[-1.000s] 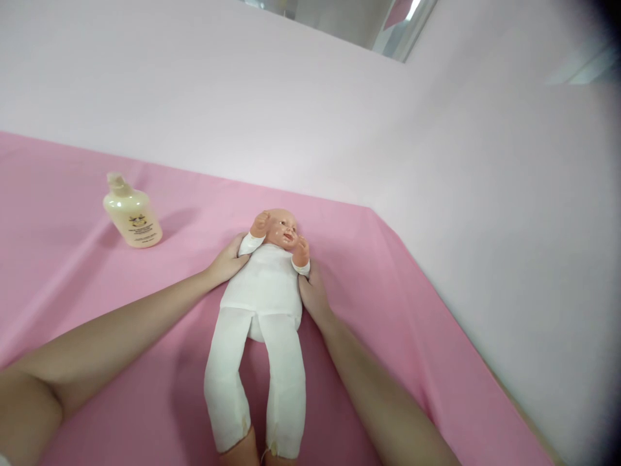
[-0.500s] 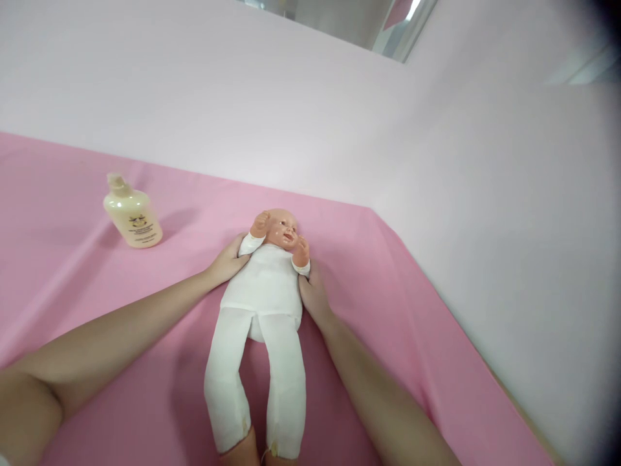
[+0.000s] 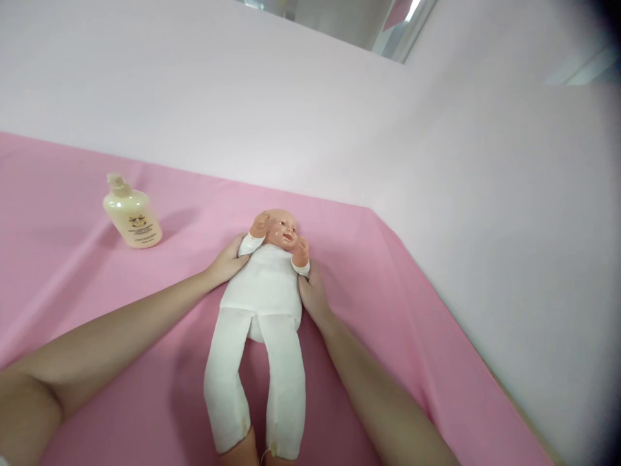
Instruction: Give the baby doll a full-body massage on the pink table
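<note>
The doll (image 3: 262,278) lies face up on the desk (image 3: 369,285), head toward the far side, legs toward the near, with the person's left hand (image 3: 229,261) against it on the left and right hand (image 3: 314,295) on the right. Over there to the left stands the bottle (image 3: 136,217), and the wall (image 3: 218,97) rises behind the far edge.

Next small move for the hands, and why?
I'd probably firm up both hands evenly before any shift. The left hand and right hand hold opposite sides of the doll near its arms; neither is at its head or legs. Most fingers are hidden, so how secure the hold is can't be judged.
</note>
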Action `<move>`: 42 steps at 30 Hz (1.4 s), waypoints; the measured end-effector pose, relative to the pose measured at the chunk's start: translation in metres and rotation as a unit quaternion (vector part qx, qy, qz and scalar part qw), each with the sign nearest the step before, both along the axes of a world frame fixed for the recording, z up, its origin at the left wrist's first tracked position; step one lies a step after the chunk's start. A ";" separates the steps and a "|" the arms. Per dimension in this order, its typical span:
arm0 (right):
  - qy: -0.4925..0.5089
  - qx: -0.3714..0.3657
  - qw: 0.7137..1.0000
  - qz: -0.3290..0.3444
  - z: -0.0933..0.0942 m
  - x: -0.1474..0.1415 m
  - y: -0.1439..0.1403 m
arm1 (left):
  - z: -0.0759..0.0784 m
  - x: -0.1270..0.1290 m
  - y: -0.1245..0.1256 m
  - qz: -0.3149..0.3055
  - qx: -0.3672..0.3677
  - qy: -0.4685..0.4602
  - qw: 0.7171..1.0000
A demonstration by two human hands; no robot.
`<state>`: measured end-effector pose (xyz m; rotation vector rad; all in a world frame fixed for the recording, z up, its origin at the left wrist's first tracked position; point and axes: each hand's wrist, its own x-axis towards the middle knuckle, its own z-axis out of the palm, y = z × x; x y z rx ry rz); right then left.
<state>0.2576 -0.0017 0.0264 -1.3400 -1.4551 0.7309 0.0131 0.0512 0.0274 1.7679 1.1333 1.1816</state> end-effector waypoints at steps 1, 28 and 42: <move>-0.001 -0.002 1.000 -0.003 0.000 0.000 0.000 | 0.000 0.000 0.000 -0.001 0.000 0.000 1.000; 0.003 0.005 1.000 0.002 -0.002 0.000 0.002 | 0.000 0.000 0.001 0.002 0.013 0.008 1.000; -0.007 0.012 1.000 0.008 -0.005 0.003 0.003 | 0.002 0.001 0.000 -0.003 0.003 0.001 1.000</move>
